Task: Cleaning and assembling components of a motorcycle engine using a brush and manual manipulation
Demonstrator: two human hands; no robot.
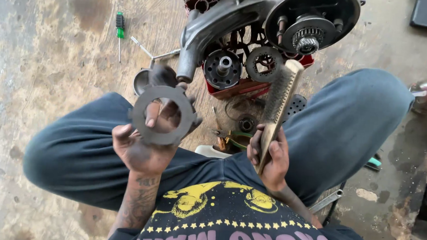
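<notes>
Stained concrete floor [38,47], workshop setting. Left hand [139,147]: closed around a grey ring-shaped clutch plate [164,114], which is held upright above the left knee, fingers hooked through its opening. Right hand [269,159]: wrapped around the lower end of a flat metal file [280,97], which is tilted upward. Engine casing [260,23] is seen at the far edge, on a red crate [235,89]. A green-handled screwdriver [119,28] lies on the floor, well apart.
</notes>
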